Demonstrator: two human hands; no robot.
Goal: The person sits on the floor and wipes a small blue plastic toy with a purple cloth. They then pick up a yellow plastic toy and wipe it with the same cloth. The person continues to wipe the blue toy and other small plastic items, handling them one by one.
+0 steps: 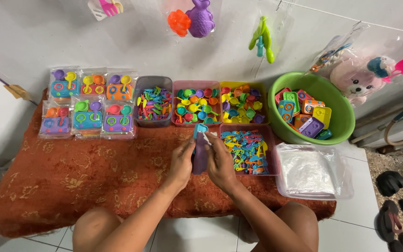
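Filling a purple toy stove, we clasp it between left hand and right hand, just left of the pink utensil tray; next comes bagging, we judge.

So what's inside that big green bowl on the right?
The green bowl holds a loose heap of small toy stoves in purple, yellow, orange, teal and red. The pieces on top cover whatever lies beneath them, so the bowl's bottom cannot be seen.
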